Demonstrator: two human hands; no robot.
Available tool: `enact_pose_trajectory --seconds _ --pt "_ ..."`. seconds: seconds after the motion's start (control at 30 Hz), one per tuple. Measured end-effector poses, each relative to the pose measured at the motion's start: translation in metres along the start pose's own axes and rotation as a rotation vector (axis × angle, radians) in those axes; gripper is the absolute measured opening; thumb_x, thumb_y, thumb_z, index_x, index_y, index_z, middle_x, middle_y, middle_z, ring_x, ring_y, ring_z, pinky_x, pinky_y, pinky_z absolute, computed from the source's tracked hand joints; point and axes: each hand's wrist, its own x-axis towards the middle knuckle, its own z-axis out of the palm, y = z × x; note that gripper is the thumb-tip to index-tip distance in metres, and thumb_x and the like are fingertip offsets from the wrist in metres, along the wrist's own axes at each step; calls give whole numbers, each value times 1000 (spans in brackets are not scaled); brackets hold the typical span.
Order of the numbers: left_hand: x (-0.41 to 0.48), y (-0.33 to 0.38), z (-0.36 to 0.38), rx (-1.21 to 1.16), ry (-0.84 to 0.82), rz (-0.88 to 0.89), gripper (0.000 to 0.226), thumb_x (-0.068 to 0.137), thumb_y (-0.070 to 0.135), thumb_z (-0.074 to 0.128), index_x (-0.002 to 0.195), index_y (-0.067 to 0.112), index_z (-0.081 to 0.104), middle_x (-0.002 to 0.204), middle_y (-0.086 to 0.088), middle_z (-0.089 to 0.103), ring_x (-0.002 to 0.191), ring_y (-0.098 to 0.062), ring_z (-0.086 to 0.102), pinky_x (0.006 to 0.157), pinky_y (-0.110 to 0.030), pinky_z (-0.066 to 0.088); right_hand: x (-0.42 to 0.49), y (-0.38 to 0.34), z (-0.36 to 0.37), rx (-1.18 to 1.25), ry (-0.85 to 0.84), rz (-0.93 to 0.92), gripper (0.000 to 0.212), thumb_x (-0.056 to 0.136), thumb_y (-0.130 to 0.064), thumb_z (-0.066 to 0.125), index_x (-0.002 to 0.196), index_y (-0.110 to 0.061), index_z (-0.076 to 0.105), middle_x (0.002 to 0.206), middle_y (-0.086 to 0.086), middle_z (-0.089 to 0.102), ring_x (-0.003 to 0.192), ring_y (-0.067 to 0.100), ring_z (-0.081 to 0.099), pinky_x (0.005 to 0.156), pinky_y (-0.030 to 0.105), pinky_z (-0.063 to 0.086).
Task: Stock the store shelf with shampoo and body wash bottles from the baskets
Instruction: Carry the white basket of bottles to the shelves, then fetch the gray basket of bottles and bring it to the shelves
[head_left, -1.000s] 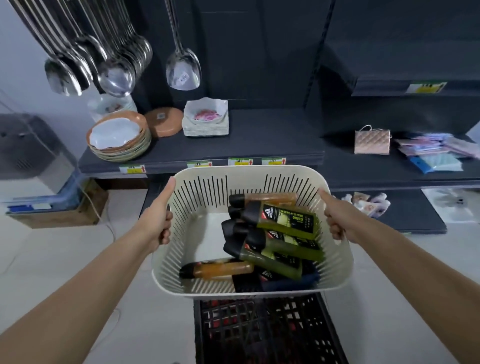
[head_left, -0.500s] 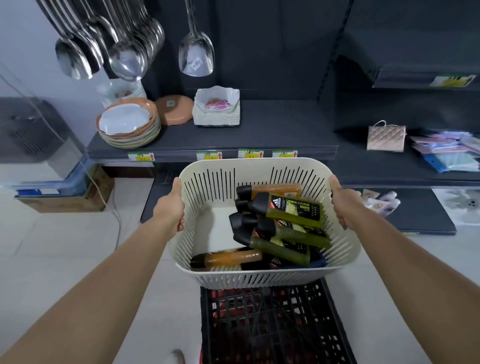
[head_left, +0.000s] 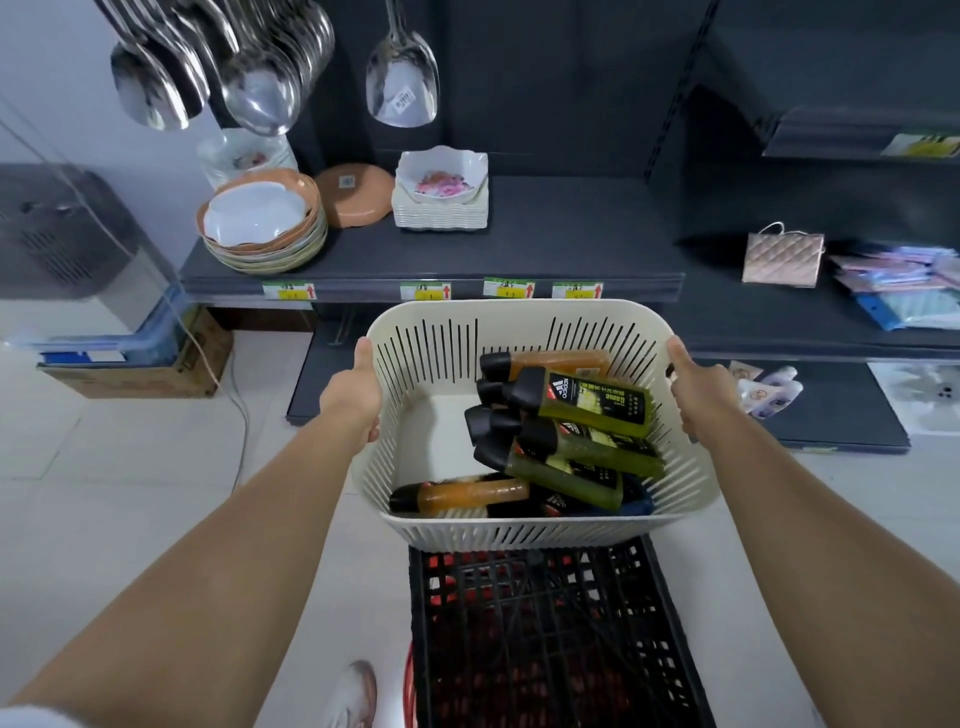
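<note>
Basket: we hold the cream slotted basket (head_left: 519, 535) in the air, in front of the dark shelf (head_left: 571, 244) and above a black crate (head_left: 545, 623) on the floor.
Hands: our left hand (head_left: 353, 400) grips the left rim, thumb along the top edge and fingers curled under; our right hand (head_left: 696, 395) grips the right rim the same way.
Bottles: green bottles (head_left: 592, 410) with black caps are heaped at the right side, and an orange bottle (head_left: 467, 493) lies alone by the near wall. All lie on their sides, and none is on the shelf yet.
Handling: we judge the load lopsided, heavier to the right. The thin slotted walls may flex, so the rim is the place to hold. The bottles look rigid and smooth, likely to slide if the basket tips — best taken one at a time round the body.
Free room: the shelf's right half, behind the price tags (head_left: 509, 288).
In the way: a stack of bowls (head_left: 260, 228) and square dishes (head_left: 441, 202) sit on the shelf's left half, with ladles (head_left: 260, 78) hanging above — breakable, we think, so we would keep to the right.
</note>
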Motion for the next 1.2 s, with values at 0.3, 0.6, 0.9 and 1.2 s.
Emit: enact_pose_trajectory --seconds 0.3,0.6,0.9,1.2 --pt "-24 10 -7 138 -20 40 76 99 60 13 124 0 52 98 -14 52 62 -28 58 46 -33 46 -29 -13 6 -296 81 -102 76 97 -57 25 146 0 31 152 26 27 138 41 28 112 50 27" --pt "-21 -23 -69 168 -291 295 63 98 58 30 73 8 60 72 -8 62 63 -22 58 79 -41 54 -155 -46 46 -631 -112 -290 61 89 -44 61 135 -6 45 140 17 47 127 33 45 96 35 40" --pt "-56 -38 -232 1161 98 909 96 79 85 20 146 18 34 145 -4 43 129 -24 44 104 -39 36 -282 -108 99 -823 -187 -645 52 91 -45 54 133 -14 47 136 9 53 124 29 50 101 37 42" --pt "-58 -97 -415 1167 473 711 99 74 90 12 131 17 47 130 -6 55 120 -27 50 98 -41 40 -407 -175 203 -942 -227 -1024 59 92 -51 52 140 -18 39 137 9 47 125 30 47 99 42 42"
